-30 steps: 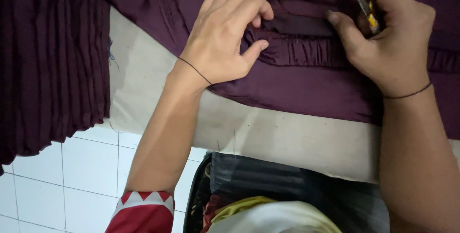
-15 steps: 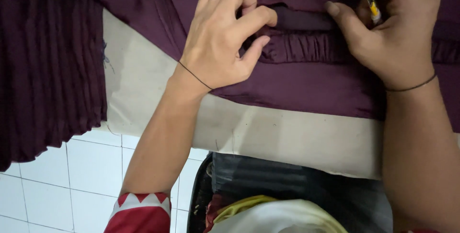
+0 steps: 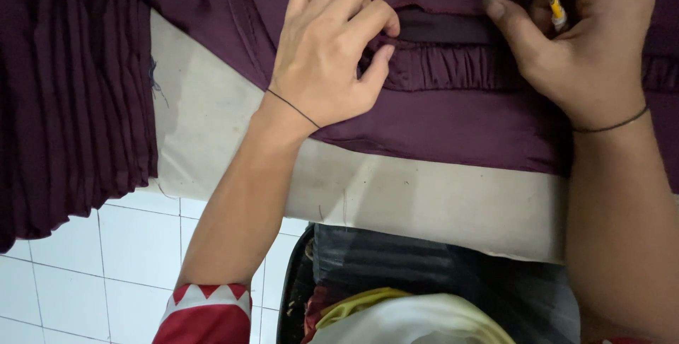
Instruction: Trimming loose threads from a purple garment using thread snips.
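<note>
The left hand point(image 3: 329, 54) rests on a dark purple garment point(image 3: 453, 114), its fingers point(image 3: 378, 68) curled nearly closed and pinching a gathered, ruffled seam point(image 3: 453, 68). The right hand point(image 3: 580, 47) presses the same seam, thumb stretched flat along it, with its fingers closed around a thin tool with a yellow handle point(image 3: 555, 1). The smooth, slightly shiny cloth lies spread on a counter point(image 3: 424, 195) padded in off-white fabric. A pleated part of the purple cloth point(image 3: 71, 96) hangs over the counter's edge above white floor tiles point(image 3: 134, 252).
</note>
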